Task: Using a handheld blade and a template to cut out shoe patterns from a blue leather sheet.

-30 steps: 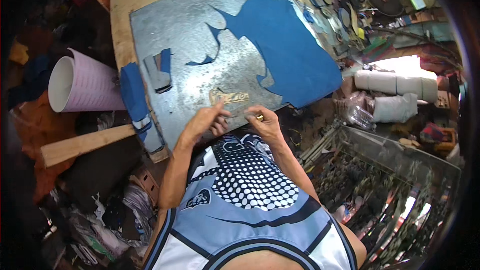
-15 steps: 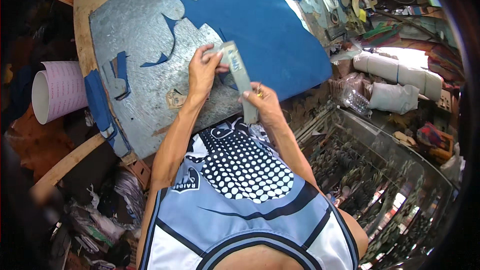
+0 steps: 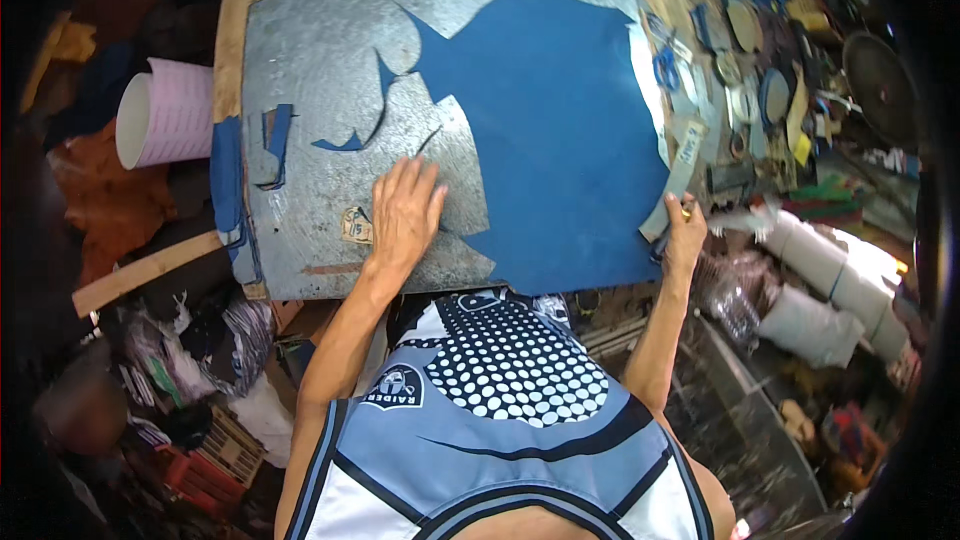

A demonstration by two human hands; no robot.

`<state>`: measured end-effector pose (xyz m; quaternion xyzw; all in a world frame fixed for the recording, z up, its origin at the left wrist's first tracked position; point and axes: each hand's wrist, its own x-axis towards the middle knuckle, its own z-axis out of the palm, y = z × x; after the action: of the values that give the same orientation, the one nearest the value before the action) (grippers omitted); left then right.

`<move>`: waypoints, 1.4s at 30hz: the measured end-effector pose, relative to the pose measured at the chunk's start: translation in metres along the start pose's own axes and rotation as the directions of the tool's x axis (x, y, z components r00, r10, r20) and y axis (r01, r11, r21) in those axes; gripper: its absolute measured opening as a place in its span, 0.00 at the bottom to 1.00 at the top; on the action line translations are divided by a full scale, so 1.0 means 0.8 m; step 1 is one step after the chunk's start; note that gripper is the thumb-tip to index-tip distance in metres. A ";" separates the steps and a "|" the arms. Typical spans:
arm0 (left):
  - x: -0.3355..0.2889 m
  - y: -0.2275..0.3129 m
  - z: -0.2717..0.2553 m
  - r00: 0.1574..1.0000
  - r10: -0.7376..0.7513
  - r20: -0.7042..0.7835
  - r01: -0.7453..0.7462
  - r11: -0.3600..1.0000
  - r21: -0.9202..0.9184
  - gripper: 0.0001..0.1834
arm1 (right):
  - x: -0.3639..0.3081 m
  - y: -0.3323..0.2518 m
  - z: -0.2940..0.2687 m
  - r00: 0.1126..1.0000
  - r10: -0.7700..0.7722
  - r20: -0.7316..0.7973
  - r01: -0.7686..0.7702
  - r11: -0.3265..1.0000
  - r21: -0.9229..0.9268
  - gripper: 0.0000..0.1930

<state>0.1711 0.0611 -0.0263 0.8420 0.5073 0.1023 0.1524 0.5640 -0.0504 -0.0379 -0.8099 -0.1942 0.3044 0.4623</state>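
Note:
A large blue sheet of leather-like material [image 3: 565, 130] with cut-out edges lies over the grey metal work surface [image 3: 310, 50]. My left hand [image 3: 403, 215] rests palm down on the metal, fingers stretched out, left of the blue sheet. Just beyond its fingertips is a thin dark sliver [image 3: 428, 142]. In my right hand [image 3: 686, 232], at the sheet's right edge, is a long grey strip-shaped template [image 3: 682, 172] with handwriting on it, gripped near its lower end. A small tan marked piece [image 3: 356, 225] sits beside my left hand.
Blue offcuts [image 3: 277, 145] lie on the left of the metal. Blue-handled scissors [image 3: 666, 68] and other tools crowd the right side. A pink-and-white roll [image 3: 170, 115] stands off the left edge; white wrapped rolls [image 3: 835, 265] lie at the right.
The strip template has gone from between both hands to the right, held by my right hand alone. My left hand has let go and come down flat on the metal. The view has shifted.

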 end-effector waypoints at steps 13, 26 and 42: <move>0.220 -0.097 0.020 0.960 -0.277 0.033 0.274 0.959 0.066 0.19 | 0.039 0.024 -0.024 0.971 -0.228 0.067 0.223 0.776 -0.590 0.19; 0.227 -0.128 0.032 0.983 -0.176 -0.050 0.166 0.974 -0.156 0.17 | 0.020 -0.011 -0.031 0.999 0.026 0.047 0.009 0.780 -0.626 0.18; 0.442 -0.288 -0.046 0.859 -0.253 -0.445 0.319 0.945 0.078 0.14 | 0.091 -0.098 0.199 0.969 -0.041 0.244 0.049 0.998 -0.027 0.09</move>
<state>0.1339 0.4810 -0.0689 0.7227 0.6540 0.2232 -0.0126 0.5082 0.1324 -0.0544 -0.7693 -0.2728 0.3876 0.4283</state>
